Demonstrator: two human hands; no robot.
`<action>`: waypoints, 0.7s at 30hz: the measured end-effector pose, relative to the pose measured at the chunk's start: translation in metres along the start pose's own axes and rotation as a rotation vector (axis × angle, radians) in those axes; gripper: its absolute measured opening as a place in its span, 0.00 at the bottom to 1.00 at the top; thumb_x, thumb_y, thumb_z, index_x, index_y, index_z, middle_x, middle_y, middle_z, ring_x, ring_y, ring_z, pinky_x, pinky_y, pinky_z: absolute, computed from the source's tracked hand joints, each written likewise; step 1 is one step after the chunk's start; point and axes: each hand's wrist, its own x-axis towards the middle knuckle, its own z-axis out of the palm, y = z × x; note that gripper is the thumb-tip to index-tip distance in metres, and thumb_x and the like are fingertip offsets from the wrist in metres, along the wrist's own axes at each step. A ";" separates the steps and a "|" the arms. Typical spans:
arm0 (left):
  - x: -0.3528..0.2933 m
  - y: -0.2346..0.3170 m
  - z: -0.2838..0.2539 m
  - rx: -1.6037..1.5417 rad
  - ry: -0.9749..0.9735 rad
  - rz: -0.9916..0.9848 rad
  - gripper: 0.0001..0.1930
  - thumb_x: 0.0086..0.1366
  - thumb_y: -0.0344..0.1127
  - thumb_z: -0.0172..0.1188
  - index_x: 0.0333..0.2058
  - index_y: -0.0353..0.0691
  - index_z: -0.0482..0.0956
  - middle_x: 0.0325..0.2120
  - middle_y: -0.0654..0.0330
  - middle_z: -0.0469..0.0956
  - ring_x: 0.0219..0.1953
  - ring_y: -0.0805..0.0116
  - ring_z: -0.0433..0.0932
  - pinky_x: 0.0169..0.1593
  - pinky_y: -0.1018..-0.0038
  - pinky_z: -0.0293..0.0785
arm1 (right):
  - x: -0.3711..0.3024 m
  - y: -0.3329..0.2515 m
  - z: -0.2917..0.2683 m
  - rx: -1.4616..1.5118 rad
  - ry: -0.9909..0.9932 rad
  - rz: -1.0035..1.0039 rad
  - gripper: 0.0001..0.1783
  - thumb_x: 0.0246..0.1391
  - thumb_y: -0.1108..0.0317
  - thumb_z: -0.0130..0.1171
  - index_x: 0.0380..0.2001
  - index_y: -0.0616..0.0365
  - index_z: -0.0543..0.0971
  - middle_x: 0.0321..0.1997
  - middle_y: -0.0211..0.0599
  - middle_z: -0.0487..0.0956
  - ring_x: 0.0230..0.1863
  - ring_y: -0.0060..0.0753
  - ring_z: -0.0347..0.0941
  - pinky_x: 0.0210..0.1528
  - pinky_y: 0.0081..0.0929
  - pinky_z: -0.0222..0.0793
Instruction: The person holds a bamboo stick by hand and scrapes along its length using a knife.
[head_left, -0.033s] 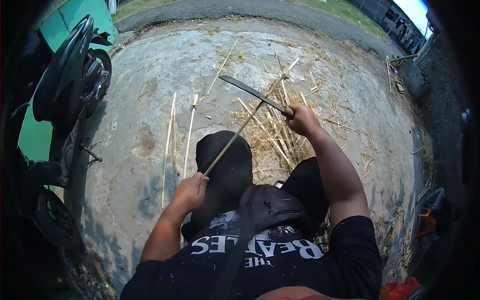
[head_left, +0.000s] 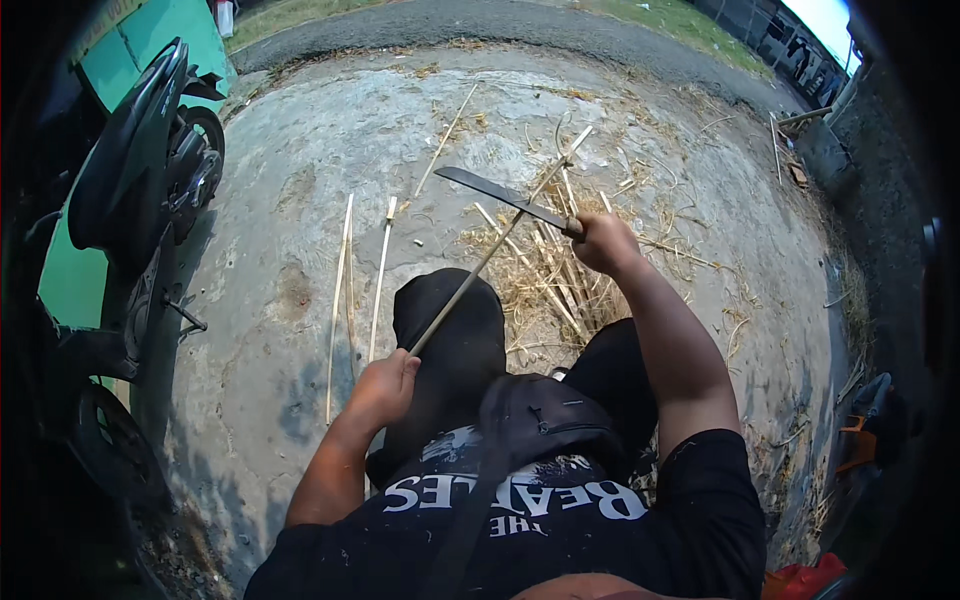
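My left hand (head_left: 386,390) is closed around the near end of a long pale bamboo strip (head_left: 462,292). The strip slants away over my left knee, and its far end rises to the right. In my right hand (head_left: 606,243) is the handle of a machete (head_left: 482,186) with a long dark blade. The blade lies across the strip beyond my knees, its tip pointing left. Near the strip's far end stands a thin curled shaving (head_left: 563,132); whether it is still joined to the strip I cannot tell.
Bamboo strips (head_left: 383,262) lie on the concrete (head_left: 260,350) to the left. Several more strips and a heap of shavings (head_left: 520,300) are between and beyond my knees. A parked motorcycle (head_left: 125,190) stands at far left. An orange-handled tool (head_left: 857,445) is at the right edge.
The blade and my right hand sit very slightly lower in the picture. The thin shaving near the strip's far end now stands curled. Both grips are unchanged.
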 end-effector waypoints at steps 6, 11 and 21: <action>-0.007 -0.004 0.002 0.016 0.017 0.001 0.19 0.77 0.45 0.46 0.35 0.33 0.72 0.27 0.33 0.77 0.35 0.27 0.76 0.40 0.43 0.70 | -0.024 -0.035 0.035 -0.205 -0.035 -0.433 0.05 0.53 0.63 0.61 0.29 0.50 0.81 0.27 0.44 0.83 0.35 0.53 0.82 0.38 0.47 0.79; -0.004 -0.002 0.002 -0.048 0.091 0.125 0.15 0.75 0.40 0.51 0.33 0.33 0.73 0.24 0.33 0.76 0.32 0.26 0.76 0.36 0.42 0.70 | -0.004 0.010 0.015 0.015 -0.020 -0.145 0.07 0.54 0.62 0.62 0.33 0.51 0.82 0.30 0.46 0.84 0.36 0.50 0.83 0.41 0.45 0.79; 0.004 0.017 0.011 0.114 0.092 0.069 0.15 0.75 0.41 0.50 0.34 0.35 0.74 0.25 0.35 0.77 0.34 0.28 0.77 0.38 0.42 0.72 | -0.029 -0.004 0.017 -0.188 -0.152 -0.363 0.08 0.54 0.61 0.60 0.34 0.48 0.82 0.31 0.42 0.84 0.35 0.49 0.84 0.40 0.46 0.79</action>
